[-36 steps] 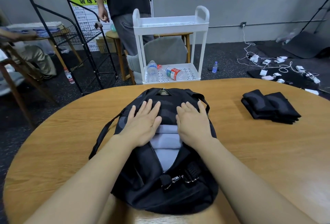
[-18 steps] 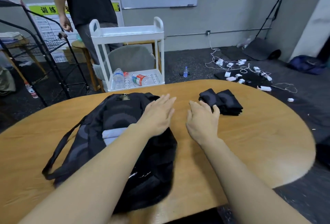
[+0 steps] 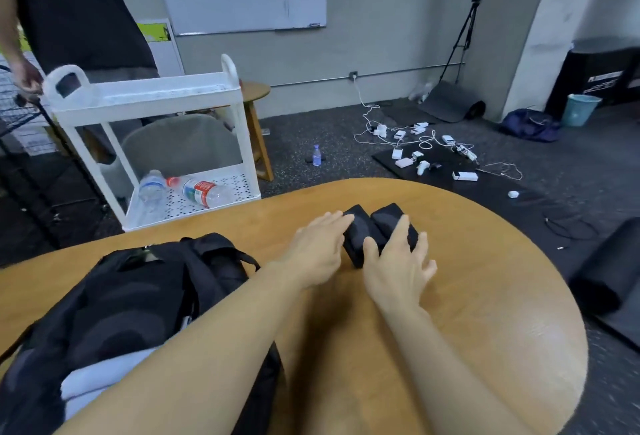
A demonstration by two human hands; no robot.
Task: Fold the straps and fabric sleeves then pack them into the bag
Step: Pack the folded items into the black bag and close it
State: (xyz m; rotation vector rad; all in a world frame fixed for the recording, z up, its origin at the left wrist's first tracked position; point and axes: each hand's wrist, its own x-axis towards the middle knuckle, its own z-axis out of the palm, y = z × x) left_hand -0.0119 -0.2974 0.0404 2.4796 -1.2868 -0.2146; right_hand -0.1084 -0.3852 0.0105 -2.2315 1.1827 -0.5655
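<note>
A black bag [image 3: 131,299] lies open on the left of the round wooden table [image 3: 485,296], with white folded fabric [image 3: 93,382] showing in its opening. Two folded black fabric sleeves [image 3: 374,230] lie side by side near the table's far edge. My left hand [image 3: 318,247] reaches them from the left, its straight fingertips touching the left sleeve. My right hand [image 3: 398,264] lies over the right sleeve with fingers spread. Neither hand is curled round the fabric.
A white cart [image 3: 149,136] with plastic bottles [image 3: 194,190] on its lower shelf stands beyond the table, and a person [image 3: 76,8] stands behind it. Chargers and cables [image 3: 426,147] are scattered on the floor at the right. A black mat roll [image 3: 609,268] lies close to the table's right edge.
Both hands left the bag and moved right and forward to the black folded sleeves. The view has swung right, so the bag now sits at the lower left.
</note>
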